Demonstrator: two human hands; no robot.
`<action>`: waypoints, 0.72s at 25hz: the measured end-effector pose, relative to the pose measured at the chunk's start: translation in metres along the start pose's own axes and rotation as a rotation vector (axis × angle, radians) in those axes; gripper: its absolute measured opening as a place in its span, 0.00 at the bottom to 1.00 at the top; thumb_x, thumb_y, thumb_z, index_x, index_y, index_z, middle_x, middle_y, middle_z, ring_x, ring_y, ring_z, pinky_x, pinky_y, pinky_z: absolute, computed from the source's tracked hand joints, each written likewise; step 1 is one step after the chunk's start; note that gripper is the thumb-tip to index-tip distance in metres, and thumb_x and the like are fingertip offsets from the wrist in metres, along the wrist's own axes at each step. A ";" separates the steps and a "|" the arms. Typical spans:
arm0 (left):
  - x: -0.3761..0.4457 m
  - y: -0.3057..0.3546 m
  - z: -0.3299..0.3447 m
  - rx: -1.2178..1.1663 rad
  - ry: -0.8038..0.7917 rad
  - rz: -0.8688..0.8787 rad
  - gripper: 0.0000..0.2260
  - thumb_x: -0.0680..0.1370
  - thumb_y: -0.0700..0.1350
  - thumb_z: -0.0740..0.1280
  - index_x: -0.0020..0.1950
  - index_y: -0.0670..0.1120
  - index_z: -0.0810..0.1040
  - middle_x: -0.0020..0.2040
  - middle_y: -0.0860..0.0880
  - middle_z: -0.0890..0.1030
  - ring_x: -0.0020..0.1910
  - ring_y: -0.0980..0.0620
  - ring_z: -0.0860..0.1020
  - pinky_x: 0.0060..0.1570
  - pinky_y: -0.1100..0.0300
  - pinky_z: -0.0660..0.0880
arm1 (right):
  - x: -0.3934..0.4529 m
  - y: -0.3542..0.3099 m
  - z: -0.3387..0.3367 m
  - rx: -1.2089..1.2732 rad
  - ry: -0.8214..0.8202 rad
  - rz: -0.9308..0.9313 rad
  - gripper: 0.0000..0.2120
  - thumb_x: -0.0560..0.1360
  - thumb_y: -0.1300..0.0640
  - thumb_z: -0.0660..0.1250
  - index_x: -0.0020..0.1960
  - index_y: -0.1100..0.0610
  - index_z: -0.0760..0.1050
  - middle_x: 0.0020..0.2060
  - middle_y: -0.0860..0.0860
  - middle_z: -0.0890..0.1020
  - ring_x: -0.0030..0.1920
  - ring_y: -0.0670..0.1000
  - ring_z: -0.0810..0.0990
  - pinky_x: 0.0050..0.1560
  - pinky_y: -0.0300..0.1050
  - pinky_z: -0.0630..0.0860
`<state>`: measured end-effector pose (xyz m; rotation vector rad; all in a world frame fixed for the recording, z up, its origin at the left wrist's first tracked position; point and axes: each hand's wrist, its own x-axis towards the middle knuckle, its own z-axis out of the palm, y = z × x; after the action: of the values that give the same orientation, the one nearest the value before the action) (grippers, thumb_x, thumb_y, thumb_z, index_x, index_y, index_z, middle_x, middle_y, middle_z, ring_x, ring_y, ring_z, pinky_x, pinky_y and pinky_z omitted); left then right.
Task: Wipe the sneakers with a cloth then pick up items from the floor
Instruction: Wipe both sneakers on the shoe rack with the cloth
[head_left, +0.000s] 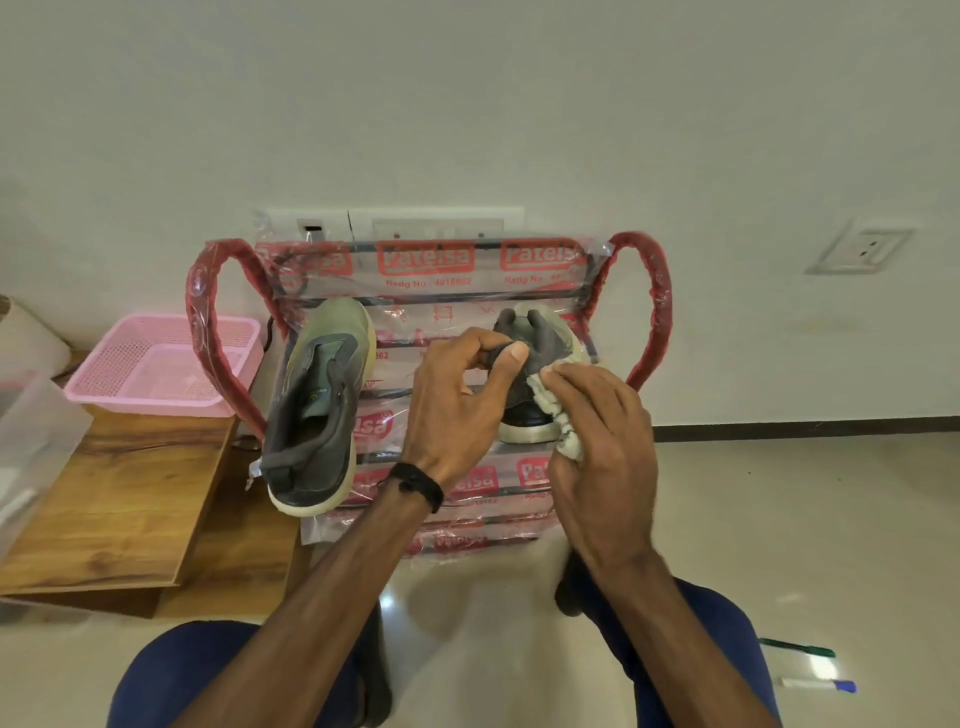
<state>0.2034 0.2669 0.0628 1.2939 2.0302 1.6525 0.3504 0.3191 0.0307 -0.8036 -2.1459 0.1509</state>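
Both sneakers (317, 400) are dark grey fading to pale green, with cream soles. The cloth (558, 415) is off-white. The shoe rack (644, 312) has a red frame under clear plastic wrap printed with red logo patches. The basket (161, 364) is pink mesh. 2 pens lie on the floor: a green pen (797, 648) and a white pen with a blue cap (815, 684).

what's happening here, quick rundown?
A person is cleaning the right sneaker on a plastic-wrapped red rack. The left hand pinches its tongue while the right hand presses a pale cloth to its side. The left sneaker sits untouched. Two pens lie on the floor.
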 end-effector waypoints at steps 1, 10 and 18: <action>0.000 0.002 0.004 0.023 -0.010 0.004 0.10 0.81 0.56 0.65 0.50 0.51 0.80 0.47 0.56 0.82 0.52 0.53 0.80 0.53 0.47 0.76 | 0.002 0.000 -0.002 0.032 -0.002 0.053 0.24 0.73 0.61 0.59 0.67 0.60 0.78 0.64 0.54 0.80 0.66 0.55 0.75 0.66 0.53 0.74; 0.002 0.015 0.012 0.261 -0.222 0.033 0.13 0.83 0.57 0.57 0.48 0.50 0.72 0.42 0.49 0.82 0.43 0.49 0.80 0.43 0.43 0.77 | -0.014 0.024 -0.011 0.090 -0.064 0.078 0.19 0.76 0.56 0.69 0.66 0.59 0.79 0.59 0.53 0.82 0.60 0.52 0.78 0.64 0.42 0.75; -0.006 0.014 0.017 -0.141 -0.098 -0.282 0.12 0.83 0.52 0.62 0.53 0.43 0.78 0.46 0.49 0.84 0.42 0.58 0.81 0.43 0.63 0.78 | -0.022 0.004 -0.015 0.051 -0.075 0.008 0.22 0.71 0.62 0.70 0.65 0.59 0.79 0.59 0.54 0.80 0.61 0.54 0.74 0.62 0.46 0.76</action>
<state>0.2244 0.2733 0.0670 0.9710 1.9000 1.5399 0.3737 0.3067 0.0239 -0.7876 -2.2002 0.2422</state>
